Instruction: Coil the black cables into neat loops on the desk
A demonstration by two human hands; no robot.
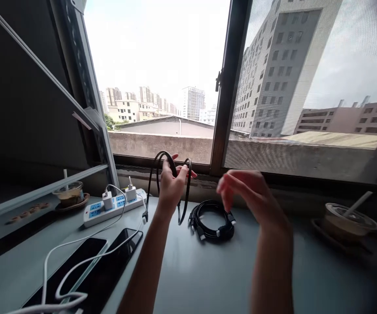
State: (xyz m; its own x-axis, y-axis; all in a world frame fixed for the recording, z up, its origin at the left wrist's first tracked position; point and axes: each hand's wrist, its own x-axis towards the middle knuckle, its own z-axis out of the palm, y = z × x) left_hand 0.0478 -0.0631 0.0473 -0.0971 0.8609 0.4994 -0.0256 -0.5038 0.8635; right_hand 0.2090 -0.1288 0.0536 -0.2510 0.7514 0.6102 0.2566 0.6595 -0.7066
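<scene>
Raised above the table near the window, my left hand (172, 183) is closed around a loosely looped black cable (188, 192). Loops hang on both sides of the hand, and a connector dangles at the lower left. To the right, my right hand (245, 192) is in the air, slightly blurred, with bent fingers partly apart and nothing visible in them. It is near a coiled bundle of black cables (210, 237) that lies flat on the table, with several connectors around the ring. My right hand appears apart from both the held cable and the coil.
A white power strip (114, 207) with two plugged-in chargers stands at the left. White charging cords cross two dark phone-like devices (110, 266). A lidded drink cup (348, 220) with a straw stands at the right. A mirror (28, 174) in a metal frame leans at the left.
</scene>
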